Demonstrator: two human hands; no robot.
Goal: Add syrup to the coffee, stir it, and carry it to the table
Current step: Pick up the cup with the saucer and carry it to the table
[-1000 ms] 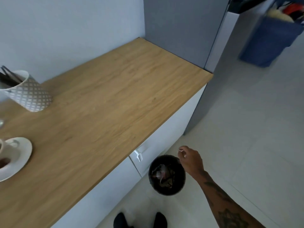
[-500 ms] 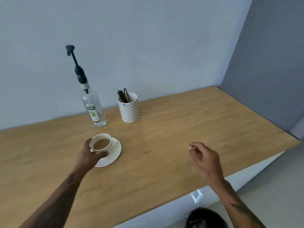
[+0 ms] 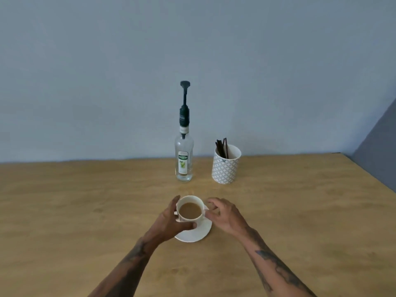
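The coffee cup (image 3: 190,209), full of milky coffee, sits on its saucer (image 3: 194,232) on the wooden counter (image 3: 300,221), in front of the pump-topped syrup bottle (image 3: 184,156) and the patterned cup of stir sticks (image 3: 226,166). The left hand (image 3: 169,224) wraps the cup's near side, thumb and fingers closed on it, probably steadying it. The right hand (image 3: 225,214) is loosely curled at the handle side, seemingly holding nothing yet, likely positioning for the carry.

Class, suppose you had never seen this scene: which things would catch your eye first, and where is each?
First the coffee cup on its saucer, centre front, with the left hand wrapped around it and the right hand at its other side. Behind stand the tall pump-topped syrup bottle and, to its right, a patterned cup of stirrers.
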